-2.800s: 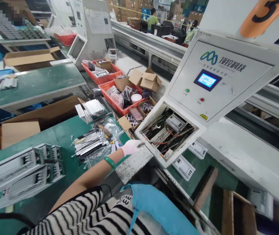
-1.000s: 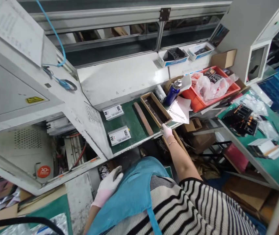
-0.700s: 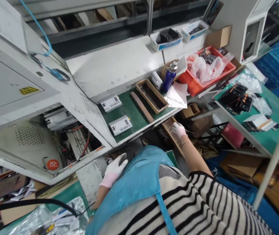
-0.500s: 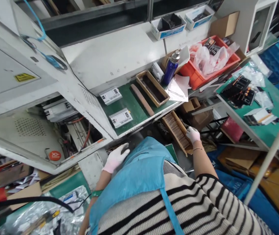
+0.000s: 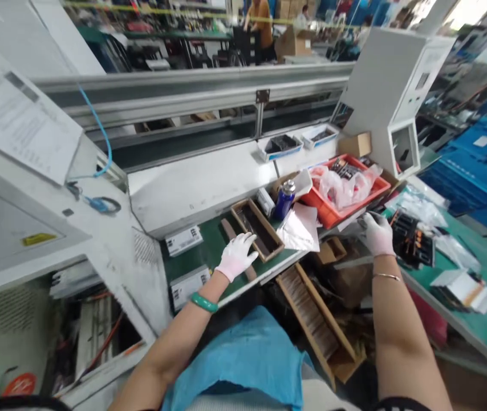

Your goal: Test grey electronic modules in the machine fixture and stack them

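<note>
My left hand (image 5: pixel 237 257), in a white glove, reaches over the green bench with its fingers apart and nothing in them. It is above a brown strip (image 5: pixel 228 228) and beside a narrow open box (image 5: pixel 278 249) holding dark thin pieces. My right hand (image 5: pixel 378 233), also gloved, is stretched forward between the orange-red bin (image 5: pixel 329 216) and a pile of black parts (image 5: pixel 423 245) on the right-hand table. Its fingertips are blurred, so whether they hold anything is unclear. Two white-and-grey modules (image 5: pixel 183 240) lie to the left on the bench.
A blue flask (image 5: pixel 285 200) and white paper sheets (image 5: pixel 298 228) stand near the bin. Below the bench edge, a long cardboard box (image 5: pixel 348 342) of brown pieces juts out. A white machine housing (image 5: pixel 110 240) borders the left. People are at work far behind.
Both hands have risen from beside my lap: the left forward over the bench, the right forward and rightward, off the long cardboard box. The view has tilted up.
</note>
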`<action>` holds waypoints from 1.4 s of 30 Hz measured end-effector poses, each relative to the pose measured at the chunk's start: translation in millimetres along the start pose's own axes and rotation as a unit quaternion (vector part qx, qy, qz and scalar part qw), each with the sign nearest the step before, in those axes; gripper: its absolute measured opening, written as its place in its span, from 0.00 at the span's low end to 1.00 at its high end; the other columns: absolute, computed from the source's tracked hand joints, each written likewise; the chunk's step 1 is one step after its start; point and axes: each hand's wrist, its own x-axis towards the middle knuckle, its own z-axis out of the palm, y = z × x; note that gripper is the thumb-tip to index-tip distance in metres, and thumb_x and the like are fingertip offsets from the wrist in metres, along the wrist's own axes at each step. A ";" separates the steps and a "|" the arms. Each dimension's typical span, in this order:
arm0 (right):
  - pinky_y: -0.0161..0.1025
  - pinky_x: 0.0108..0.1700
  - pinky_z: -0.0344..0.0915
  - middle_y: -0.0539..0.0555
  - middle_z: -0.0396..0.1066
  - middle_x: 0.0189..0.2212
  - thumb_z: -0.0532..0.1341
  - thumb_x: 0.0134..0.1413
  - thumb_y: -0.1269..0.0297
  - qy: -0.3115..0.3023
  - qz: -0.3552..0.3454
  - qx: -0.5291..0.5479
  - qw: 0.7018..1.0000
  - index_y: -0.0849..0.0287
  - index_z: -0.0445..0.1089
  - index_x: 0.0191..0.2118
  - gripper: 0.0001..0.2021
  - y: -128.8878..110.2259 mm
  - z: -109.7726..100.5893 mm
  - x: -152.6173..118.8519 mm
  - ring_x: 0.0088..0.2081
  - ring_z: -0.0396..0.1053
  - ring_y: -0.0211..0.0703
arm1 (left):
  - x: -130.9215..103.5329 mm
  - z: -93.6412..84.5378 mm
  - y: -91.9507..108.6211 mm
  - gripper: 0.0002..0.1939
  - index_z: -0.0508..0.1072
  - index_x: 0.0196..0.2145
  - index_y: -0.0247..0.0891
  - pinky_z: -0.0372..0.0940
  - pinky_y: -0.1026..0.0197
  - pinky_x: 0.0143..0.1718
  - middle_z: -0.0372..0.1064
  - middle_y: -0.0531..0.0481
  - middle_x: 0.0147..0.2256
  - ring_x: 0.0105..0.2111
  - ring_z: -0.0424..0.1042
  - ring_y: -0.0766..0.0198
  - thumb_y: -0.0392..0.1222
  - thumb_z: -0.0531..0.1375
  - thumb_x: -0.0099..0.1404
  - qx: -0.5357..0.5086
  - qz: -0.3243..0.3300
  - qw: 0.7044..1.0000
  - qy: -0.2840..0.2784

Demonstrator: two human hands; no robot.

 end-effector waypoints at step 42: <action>0.37 0.49 0.63 0.62 0.71 0.47 0.55 0.64 0.64 -0.217 -0.214 -0.484 0.820 0.59 0.76 0.47 0.14 -17.3 382.1 375.5 0.48 0.69 0.48 | 321.4 -38.0 -180.8 0.45 0.54 0.67 0.25 0.53 0.44 0.62 0.50 0.22 0.66 0.64 0.56 0.34 0.43 0.61 0.54 0.214 -0.302 0.925 -0.084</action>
